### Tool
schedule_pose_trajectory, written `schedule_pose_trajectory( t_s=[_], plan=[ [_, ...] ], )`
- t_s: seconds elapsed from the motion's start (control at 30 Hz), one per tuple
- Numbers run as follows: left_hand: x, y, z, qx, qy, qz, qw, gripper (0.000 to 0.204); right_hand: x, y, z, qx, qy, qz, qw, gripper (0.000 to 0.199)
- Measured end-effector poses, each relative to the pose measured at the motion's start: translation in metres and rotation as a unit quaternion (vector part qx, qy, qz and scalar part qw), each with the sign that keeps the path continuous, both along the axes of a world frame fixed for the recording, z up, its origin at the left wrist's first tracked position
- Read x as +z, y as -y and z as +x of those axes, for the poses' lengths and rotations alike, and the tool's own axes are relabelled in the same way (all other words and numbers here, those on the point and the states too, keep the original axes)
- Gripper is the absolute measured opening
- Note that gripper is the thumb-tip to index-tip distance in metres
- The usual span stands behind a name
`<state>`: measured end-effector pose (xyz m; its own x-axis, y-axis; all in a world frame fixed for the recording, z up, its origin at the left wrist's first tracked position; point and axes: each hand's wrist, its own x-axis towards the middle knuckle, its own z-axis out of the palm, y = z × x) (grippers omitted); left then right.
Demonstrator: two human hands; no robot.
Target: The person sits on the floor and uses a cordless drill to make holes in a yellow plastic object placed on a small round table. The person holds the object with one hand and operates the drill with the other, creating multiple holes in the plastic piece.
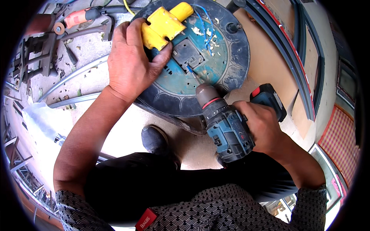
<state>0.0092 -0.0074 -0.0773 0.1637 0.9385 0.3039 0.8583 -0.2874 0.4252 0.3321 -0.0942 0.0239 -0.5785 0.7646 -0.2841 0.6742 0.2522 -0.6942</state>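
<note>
My right hand [262, 125] is wrapped round the grip of a blue and black cordless drill [227, 129]. The drill's bit [194, 76] points up and left, its tip over a square grey plate [188, 53] in the middle of a round stand [235, 69] with a worn teal top and black rim. My left hand [135, 61] grips a yellow plastic housing [163, 27] at the stand's far left part, thumb on its near edge. Thin blue wire [210, 32] loops over the top beside pale shavings. Where the bit's tip touches is too small to tell.
An orange angle grinder [79, 17] lies at the far left among metal parts. Curved dark trim strips [285, 46] lean over brown board on the right. Silver strips [73, 79] and clear plastic [46, 119] lie at left. My shoe [154, 139] is below the stand.
</note>
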Motion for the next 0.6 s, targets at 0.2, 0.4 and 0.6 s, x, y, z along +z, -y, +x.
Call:
schedule_pose_trajectory(
  t_s=[0.2,0.4,0.6],
  plan=[
    [0.000,0.000,-0.001,-0.003,0.006,-0.004,1.000,0.081,-0.001,0.001,0.002,-0.039,-0.041,-0.093,0.994,0.061],
    [0.001,0.001,0.000,0.004,-0.002,-0.003,1.000,0.082,-0.011,0.012,-0.002,-0.096,-0.129,-0.139,0.977,0.061],
    [-0.001,-0.001,-0.001,-0.009,-0.001,0.010,1.000,0.084,-0.005,0.024,-0.017,-0.105,-0.096,-0.098,0.985,0.058]
  ],
)
